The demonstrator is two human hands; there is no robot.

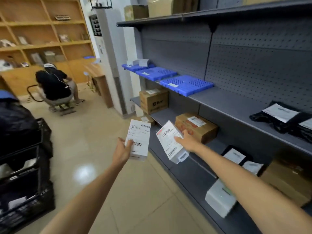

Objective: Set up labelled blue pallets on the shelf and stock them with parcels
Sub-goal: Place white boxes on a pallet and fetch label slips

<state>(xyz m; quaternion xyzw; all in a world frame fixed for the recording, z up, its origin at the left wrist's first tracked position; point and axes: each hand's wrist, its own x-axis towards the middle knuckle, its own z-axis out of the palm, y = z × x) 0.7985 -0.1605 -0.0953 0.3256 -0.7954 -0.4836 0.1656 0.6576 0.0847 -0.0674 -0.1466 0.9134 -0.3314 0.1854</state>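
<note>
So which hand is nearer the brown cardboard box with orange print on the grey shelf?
Right. The right hand is just in front of the brown cardboard box; the left hand is farther left, over the floor.

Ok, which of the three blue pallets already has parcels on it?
The farthest pallet, at the left end of the shelf: small white parcels sit on it. The middle pallet and nearest pallet show only a label each.

light: bright, even indoor | glare: round white reflection on floor (83, 173) at 7 o'clock | shadows: soft under grey shelf (228, 102) boards; black crates (25, 166) at 9 o'clock nearly featureless | blur: white package (219, 198) at 4 o'clock smeared, seated person (54, 85) at 10 o'clock soft | distortion: wide-angle, shelf lines bow toward edges
</note>
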